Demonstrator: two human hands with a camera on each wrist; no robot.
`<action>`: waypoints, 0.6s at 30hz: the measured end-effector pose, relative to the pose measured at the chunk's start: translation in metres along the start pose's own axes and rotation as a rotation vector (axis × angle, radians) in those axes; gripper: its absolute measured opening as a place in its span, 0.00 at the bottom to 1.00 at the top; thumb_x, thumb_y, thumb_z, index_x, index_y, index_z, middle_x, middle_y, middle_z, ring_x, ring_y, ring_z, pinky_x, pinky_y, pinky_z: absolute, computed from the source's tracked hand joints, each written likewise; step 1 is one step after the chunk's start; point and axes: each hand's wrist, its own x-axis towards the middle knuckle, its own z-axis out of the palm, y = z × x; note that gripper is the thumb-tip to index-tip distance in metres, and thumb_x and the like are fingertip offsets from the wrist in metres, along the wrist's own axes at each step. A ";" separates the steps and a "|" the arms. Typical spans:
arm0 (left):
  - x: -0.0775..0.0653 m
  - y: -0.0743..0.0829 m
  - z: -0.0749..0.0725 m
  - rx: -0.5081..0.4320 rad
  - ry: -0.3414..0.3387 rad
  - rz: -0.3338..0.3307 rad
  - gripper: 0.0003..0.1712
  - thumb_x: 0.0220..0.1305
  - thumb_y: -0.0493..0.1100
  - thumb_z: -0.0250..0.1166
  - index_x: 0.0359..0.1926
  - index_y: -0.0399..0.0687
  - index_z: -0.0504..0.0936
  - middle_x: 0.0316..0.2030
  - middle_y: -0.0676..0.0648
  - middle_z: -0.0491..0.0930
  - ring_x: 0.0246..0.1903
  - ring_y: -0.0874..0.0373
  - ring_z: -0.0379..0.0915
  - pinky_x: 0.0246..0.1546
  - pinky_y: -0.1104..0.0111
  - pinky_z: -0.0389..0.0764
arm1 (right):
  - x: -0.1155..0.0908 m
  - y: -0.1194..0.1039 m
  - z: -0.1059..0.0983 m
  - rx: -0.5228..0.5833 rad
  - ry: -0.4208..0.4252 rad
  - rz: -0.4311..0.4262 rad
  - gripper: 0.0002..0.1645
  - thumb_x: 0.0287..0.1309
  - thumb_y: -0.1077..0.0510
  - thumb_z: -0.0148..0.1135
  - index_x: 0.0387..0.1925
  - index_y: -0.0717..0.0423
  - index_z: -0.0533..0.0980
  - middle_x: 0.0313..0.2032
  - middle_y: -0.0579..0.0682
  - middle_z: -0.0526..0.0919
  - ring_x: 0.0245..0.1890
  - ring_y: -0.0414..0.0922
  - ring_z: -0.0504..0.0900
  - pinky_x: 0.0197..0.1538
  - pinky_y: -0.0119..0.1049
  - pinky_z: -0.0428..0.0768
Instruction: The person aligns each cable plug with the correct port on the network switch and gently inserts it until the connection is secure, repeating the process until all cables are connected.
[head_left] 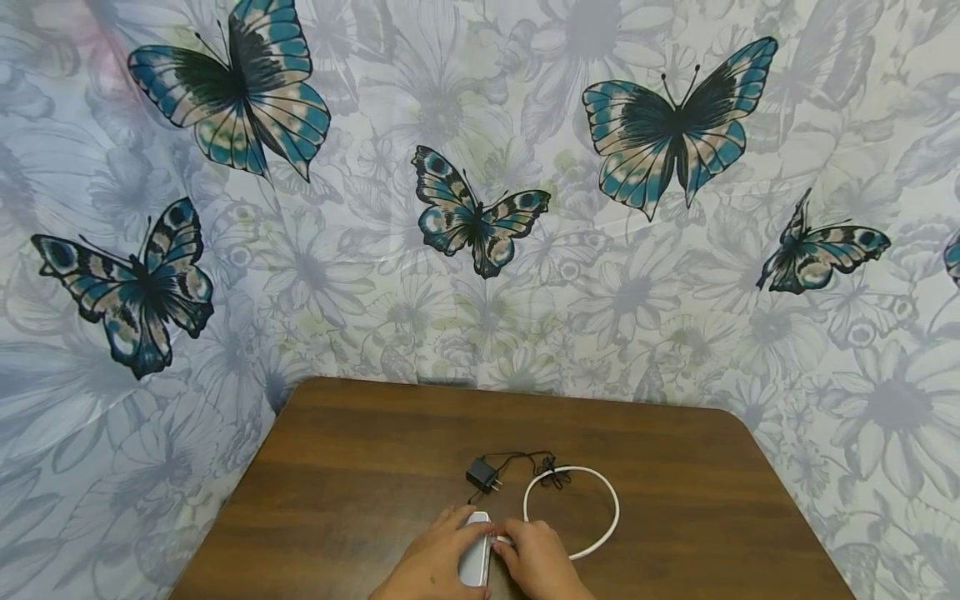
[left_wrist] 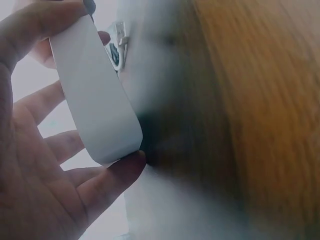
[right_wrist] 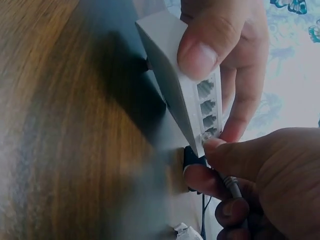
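Note:
A small white network switch (head_left: 474, 554) stands tilted up on its edge near the front of the table, held by my left hand (head_left: 433, 557). In the left wrist view, the fingers and thumb span the white casing (left_wrist: 97, 95) at its ends. The right wrist view shows a row of Ethernet ports (right_wrist: 207, 106) along one side. My right hand (head_left: 542, 560) pinches the clear plug (right_wrist: 206, 135) of a white Ethernet cable (head_left: 617, 508) at the end port. Fingertips partly cover the plug, so how deep it sits cannot be told.
A black power adapter (head_left: 482, 475) with metal prongs lies beyond the hands. Its thin black cord (head_left: 553, 472) is bundled beside the cable's loop. The brown wooden table (head_left: 360, 450) ends at a butterfly-patterned wall covering (head_left: 480, 333).

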 end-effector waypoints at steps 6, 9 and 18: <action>0.000 0.000 0.002 -0.003 -0.004 -0.021 0.43 0.47 0.61 0.77 0.66 0.78 0.71 0.71 0.49 0.65 0.69 0.27 0.55 0.47 0.31 0.72 | -0.002 0.003 0.002 0.027 0.018 -0.012 0.07 0.58 0.55 0.70 0.38 0.50 0.85 0.32 0.41 0.88 0.32 0.36 0.84 0.33 0.35 0.81; 0.001 -0.001 0.003 0.005 0.001 -0.017 0.43 0.47 0.62 0.77 0.66 0.77 0.72 0.71 0.51 0.65 0.68 0.27 0.56 0.45 0.32 0.73 | -0.002 0.005 0.004 0.048 0.037 -0.019 0.06 0.58 0.55 0.70 0.38 0.50 0.85 0.33 0.41 0.88 0.33 0.35 0.83 0.33 0.35 0.81; 0.001 -0.003 0.002 -0.008 0.002 -0.014 0.42 0.46 0.62 0.76 0.65 0.78 0.72 0.70 0.54 0.65 0.68 0.31 0.58 0.42 0.40 0.78 | 0.000 0.010 0.004 0.098 0.024 -0.060 0.05 0.60 0.53 0.69 0.37 0.48 0.84 0.34 0.39 0.87 0.35 0.33 0.83 0.36 0.34 0.82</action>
